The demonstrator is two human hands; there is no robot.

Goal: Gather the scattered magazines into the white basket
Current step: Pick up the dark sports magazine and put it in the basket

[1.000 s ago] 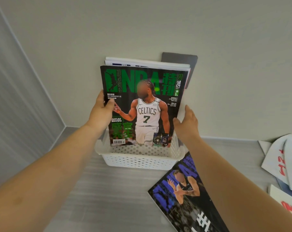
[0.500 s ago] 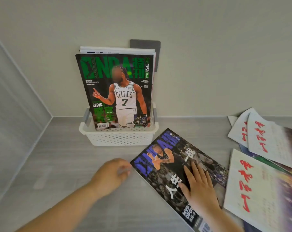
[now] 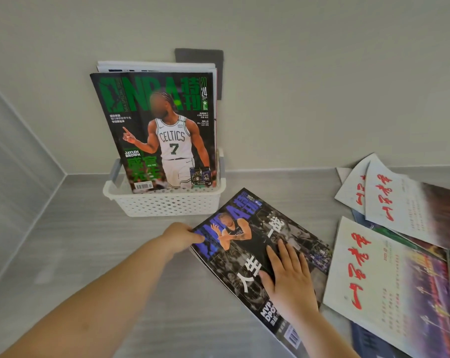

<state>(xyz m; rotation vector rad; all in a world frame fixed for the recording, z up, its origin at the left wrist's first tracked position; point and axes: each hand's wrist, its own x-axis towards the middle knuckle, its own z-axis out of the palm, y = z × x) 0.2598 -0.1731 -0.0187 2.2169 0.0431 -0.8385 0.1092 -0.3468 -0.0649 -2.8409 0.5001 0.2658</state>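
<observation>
A white perforated basket [image 3: 164, 204] stands against the wall. In it a green basketball magazine [image 3: 159, 130] leans upright with other magazines behind it. A dark magazine with a blue title [image 3: 247, 244] lies flat in front of the basket. My left hand [image 3: 182, 237] pinches its top left corner. My right hand [image 3: 289, 279] rests flat on its cover with fingers spread.
Several pale magazines with red lettering [image 3: 389, 282] lie fanned out on the right of the grey surface. A dark grey wall plate [image 3: 199, 60] is behind the basket. A side wall [image 3: 15, 156] closes in the left.
My left hand has reached the dark magazine's corner and gripped it. My right hand has stayed on the cover. One second ago both hands were at the green magazine in the basket.
</observation>
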